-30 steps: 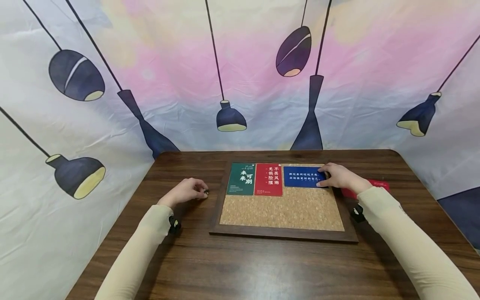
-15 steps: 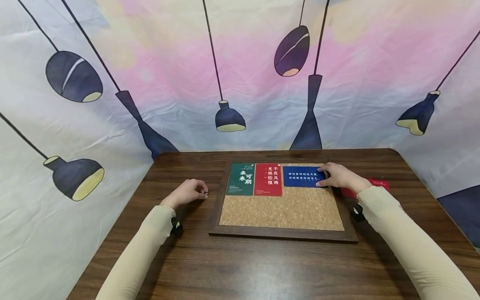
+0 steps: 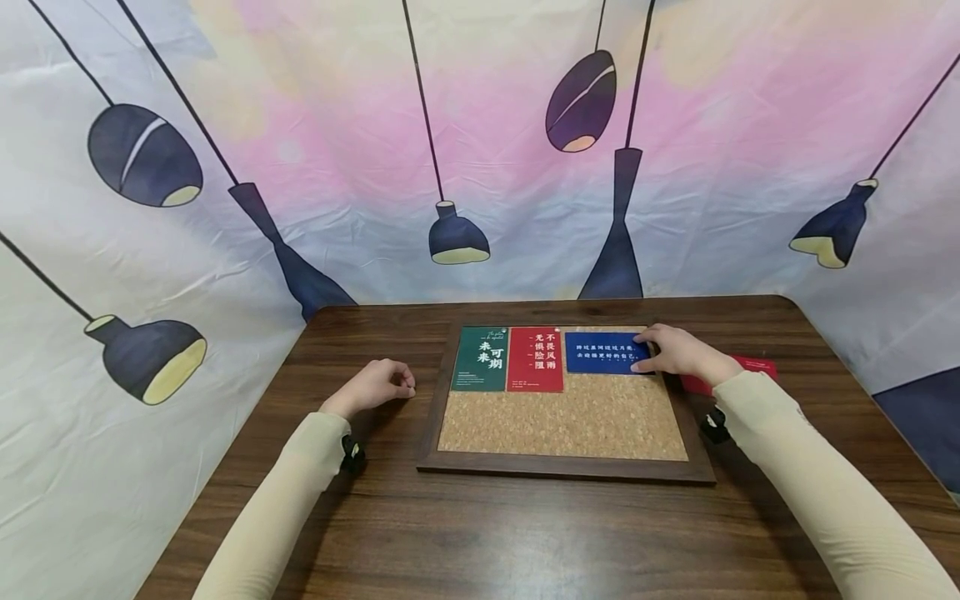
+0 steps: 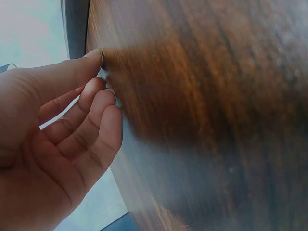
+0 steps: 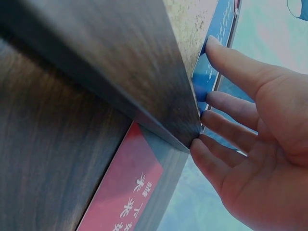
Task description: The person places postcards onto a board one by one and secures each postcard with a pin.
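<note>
A wood-framed cork board [image 3: 562, 417] lies on the table with a green card [image 3: 480, 358], a red card [image 3: 536, 359] and a blue card [image 3: 600, 352] in a row along its top. My right hand [image 3: 675, 352] rests on the blue card's right end, its straight fingers [image 5: 226, 103] pressing the blue card [image 5: 211, 67] flat. My left hand [image 3: 375, 385] sits on the table just left of the board's frame. Its thumb and fingertips [image 4: 98, 84] are curled together round a tiny metal pin [image 4: 102, 57] against the wood.
Another red card [image 3: 757, 367] lies on the dark wooden table [image 3: 487, 533], right of the board and partly under my right wrist. It also shows as the red card [image 5: 125, 192] in the right wrist view. A printed cloth backdrop surrounds the table on three sides.
My left hand's fingers have closed over the small pin, which showed at its fingertips before and is now hidden in the head view. My right hand stays on the blue card.
</note>
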{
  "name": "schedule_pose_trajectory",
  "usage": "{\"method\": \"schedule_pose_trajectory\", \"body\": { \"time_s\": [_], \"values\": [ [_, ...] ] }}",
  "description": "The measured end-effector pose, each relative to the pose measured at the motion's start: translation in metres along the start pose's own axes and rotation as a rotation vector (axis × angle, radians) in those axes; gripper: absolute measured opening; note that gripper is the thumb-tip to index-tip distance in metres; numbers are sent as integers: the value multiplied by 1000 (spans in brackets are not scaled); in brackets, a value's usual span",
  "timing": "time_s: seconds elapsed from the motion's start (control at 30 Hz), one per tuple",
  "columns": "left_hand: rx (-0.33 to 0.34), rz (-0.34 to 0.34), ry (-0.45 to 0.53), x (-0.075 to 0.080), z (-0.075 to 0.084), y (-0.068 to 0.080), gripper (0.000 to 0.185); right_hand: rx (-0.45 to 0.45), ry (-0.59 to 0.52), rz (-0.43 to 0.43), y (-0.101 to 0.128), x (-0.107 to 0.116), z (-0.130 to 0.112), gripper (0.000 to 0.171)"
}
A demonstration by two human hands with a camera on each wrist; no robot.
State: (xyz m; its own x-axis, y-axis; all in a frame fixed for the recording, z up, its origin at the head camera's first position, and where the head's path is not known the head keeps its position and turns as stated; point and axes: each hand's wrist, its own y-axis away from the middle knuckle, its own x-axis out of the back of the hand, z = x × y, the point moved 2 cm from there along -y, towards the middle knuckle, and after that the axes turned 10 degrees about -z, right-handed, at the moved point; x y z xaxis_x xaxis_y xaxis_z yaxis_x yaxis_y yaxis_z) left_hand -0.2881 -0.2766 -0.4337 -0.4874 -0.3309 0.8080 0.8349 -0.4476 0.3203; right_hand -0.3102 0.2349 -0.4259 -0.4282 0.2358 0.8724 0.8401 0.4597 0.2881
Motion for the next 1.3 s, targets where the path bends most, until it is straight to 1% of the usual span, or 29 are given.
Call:
{"method": "schedule_pose_trajectory", "body": {
  "time_s": [0.27, 0.47, 0.63, 0.87, 1.03, 1.13, 1.3],
  "values": [
    [-24, 1, -14, 1, 0, 0, 6, -8, 0, 1, 0, 0, -1, 63],
    [-22, 14, 46, 5, 4, 0, 6, -13, -1, 7, 0, 1, -1, 64],
    [-30, 26, 78, 7, 8, -4, 6, -17, 2, 4, 0, 0, 0, 64],
    [-62, 40, 90, 11, 15, -15, 9, -13, 2, 8, 0, 0, 0, 64],
    [-102, 53, 105, 16, 27, -25, 14, -27, -4, 3, 1, 0, -1, 64],
    [-111, 52, 158, 17, 35, -32, 17, -33, -9, -1, 1, 1, -1, 64],
    [-140, 28, 248, 17, 50, -46, 20, -35, -10, -3, 0, 1, -2, 64]
  ]
}}
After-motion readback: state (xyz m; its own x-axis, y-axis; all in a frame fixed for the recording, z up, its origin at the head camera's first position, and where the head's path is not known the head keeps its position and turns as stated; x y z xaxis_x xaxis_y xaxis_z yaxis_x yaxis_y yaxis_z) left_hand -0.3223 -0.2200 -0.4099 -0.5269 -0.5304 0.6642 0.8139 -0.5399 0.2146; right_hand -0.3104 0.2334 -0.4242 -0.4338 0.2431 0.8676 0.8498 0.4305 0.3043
